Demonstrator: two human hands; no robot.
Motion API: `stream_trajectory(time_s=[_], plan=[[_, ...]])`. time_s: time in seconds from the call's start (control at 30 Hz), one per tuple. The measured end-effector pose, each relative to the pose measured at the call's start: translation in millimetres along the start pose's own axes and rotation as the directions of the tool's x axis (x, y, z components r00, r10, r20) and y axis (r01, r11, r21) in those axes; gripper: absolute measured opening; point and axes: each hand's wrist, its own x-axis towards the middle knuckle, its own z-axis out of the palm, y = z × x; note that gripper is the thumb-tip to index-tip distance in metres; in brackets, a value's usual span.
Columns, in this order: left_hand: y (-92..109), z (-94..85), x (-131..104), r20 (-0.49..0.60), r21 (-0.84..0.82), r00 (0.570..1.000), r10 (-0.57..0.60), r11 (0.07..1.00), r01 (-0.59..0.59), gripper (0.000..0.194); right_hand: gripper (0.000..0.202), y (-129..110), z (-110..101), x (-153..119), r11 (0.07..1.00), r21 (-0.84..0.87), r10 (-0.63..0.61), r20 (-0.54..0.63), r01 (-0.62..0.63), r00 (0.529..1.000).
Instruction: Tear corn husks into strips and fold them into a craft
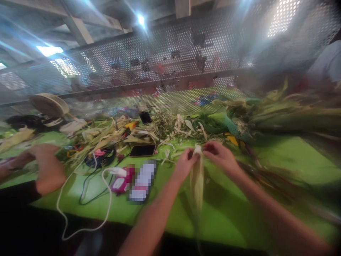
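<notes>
A pale corn husk (197,181) hangs down in front of me, its whitish top end bunched between my hands and its long tail reaching toward the table's front edge. My left hand (185,163) pinches the husk near the top from the left side. On the other side, my right hand (220,156) has its fingers bent together at the bunched end. Its fingertips are small and blurred, and they seem to grip the husk's edge. Thin husk strips (167,156) lie on the green table (229,213) just left of my hands.
A heap of dried husks (157,128) runs along the back. Left of me are a dark phone (142,150), a lit phone (142,181), a magenta device (122,181) and a looping white cable (108,209). A co-worker's arm (49,167) rests farther left, near a fan (49,105). Green husks (290,117) pile up at right.
</notes>
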Motion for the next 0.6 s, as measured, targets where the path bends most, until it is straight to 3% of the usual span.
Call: stream_trajectory(time_s=[0.13, 0.3, 0.6], plan=[[4.9, 3.8, -3.6, -0.04, 0.086, 0.998, 0.053, 0.995, -0.05, 0.021, 0.029, -3.4, 5.5, -2.6, 0.989, -0.145, 0.034, 0.073, -0.023, 0.997], [10.1, 10.3, -6.9, -0.046, 0.032, 0.997, 0.064, 0.998, -0.063, 0.012, 0.012, -4.5, 8.8, -4.4, 0.943, -0.329, -0.034, 0.062, 0.053, 0.997], [4.0, 13.7, -9.3, -0.029, 0.118, 0.994, 0.102, 0.988, -0.098, 0.008, 0.017, -2.8, 11.0, -12.7, 0.678, -0.704, -0.238, 0.059, 0.209, 0.969]])
